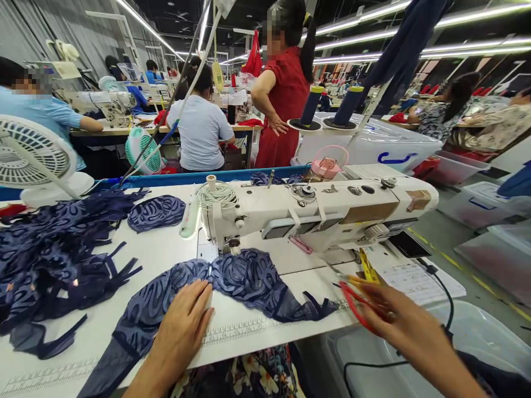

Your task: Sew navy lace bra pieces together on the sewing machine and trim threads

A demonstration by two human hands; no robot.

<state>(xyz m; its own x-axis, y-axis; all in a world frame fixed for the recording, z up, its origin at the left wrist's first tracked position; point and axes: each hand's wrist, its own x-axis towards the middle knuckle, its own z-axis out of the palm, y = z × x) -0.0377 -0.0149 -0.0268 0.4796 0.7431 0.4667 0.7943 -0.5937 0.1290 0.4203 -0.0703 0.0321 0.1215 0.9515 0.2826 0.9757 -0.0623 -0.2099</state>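
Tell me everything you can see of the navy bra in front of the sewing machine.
The navy bra has two patterned cups, with swirling dark bands on sheer-looking fabric and a small pale spot between them. Plainer wings extend both ways; narrow dark strips show near the right end. It lies spread and slightly rumpled on the white table, its right wing reaching the printed ruler marks. The left hand rests on it near the centre. Whether the sewing machine pins its upper edge is unclear.
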